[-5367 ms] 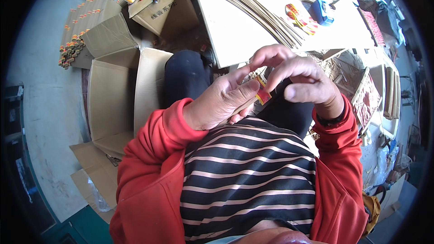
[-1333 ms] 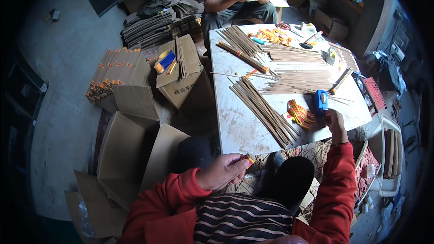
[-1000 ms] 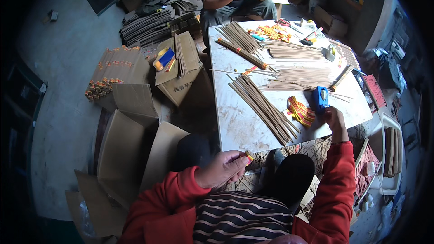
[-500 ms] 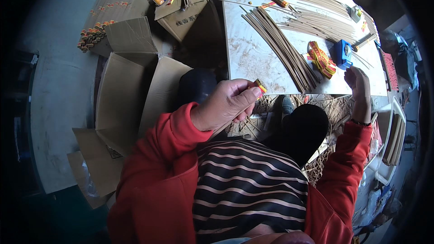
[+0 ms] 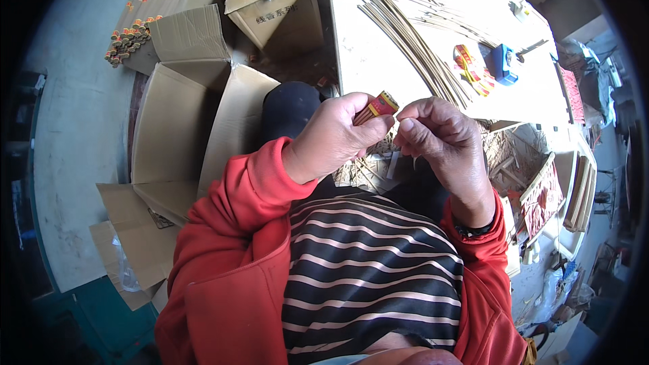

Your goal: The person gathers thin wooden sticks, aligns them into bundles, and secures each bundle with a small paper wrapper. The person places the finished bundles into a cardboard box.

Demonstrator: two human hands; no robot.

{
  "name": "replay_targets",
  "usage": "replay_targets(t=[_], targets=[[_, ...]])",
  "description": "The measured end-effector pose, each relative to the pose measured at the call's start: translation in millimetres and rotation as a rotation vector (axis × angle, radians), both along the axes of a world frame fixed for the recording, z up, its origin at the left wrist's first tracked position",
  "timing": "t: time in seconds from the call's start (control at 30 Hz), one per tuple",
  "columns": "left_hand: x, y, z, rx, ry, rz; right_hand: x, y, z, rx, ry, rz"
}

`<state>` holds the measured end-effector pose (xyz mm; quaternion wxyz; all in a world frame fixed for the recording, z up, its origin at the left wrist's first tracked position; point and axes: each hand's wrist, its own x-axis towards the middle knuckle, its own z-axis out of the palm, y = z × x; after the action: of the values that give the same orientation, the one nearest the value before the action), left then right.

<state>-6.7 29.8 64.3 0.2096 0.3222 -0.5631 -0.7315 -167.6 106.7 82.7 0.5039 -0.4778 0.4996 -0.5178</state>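
My left hand is closed around a bundle of thin brown incense sticks, with a red and yellow paper band around its end. The banded end sticks out between thumb and fingers; most of the bundle is hidden by the hand. Close beside it, my right hand is in a pinch, thumb against fingertips; anything between them is too small to make out. Beyond the hands, loose incense sticks lie on the white table. Red and yellow paper bands lie beside a blue tape dispenser.
An open cardboard box stands at my left. Behind it are stacked banded incense bundles and another carton with sticks on top. Broken sticks litter the floor under the table edge. A white bin holding sticks is at the right.
My right hand has moved left from near the tape dispenser to the bundle, its fingers now pinched. The bundle's banded end has risen slightly and shows more. The view has shifted and brightened.
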Motion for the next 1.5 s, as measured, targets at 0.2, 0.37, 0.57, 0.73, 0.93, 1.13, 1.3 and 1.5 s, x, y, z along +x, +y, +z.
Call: replay_targets(t=[0.2, 0.37, 0.57, 0.73, 0.93, 1.13, 1.3, 1.5], targets=[[0, 4, -8, -0.16, -0.02, 0.013, 8, -2, 9, 0.053, 0.242, 0.008], [-3, 5, -19, -0.281, -0.072, 0.0, 5, -5, 6, 0.05, 0.412, 0.009], [-7, 2, -23, -0.275, -0.108, -0.032, 3, -6, 5, 0.037, 0.467, 0.002], [-5, 1, -24, -0.223, -0.071, -0.034, 0, -5, 7, 0.097, 0.171, 0.076], [-4, 2, -16, -0.241, -0.077, -0.04, -4, -2, 10, 0.06, 0.065, 0.061], [-6, 3, -18, -0.246, -0.043, -0.051, -6, -7, 2, 0.039, 0.161, 0.045], [-8, 3, -26, -0.263, -0.015, -0.041, -4, -10, 1, 0.078, 0.197, 0.005], [-7, 2, -26, -0.418, -0.166, -0.073, -3, -12, 1, 0.144, 0.257, -0.044]])
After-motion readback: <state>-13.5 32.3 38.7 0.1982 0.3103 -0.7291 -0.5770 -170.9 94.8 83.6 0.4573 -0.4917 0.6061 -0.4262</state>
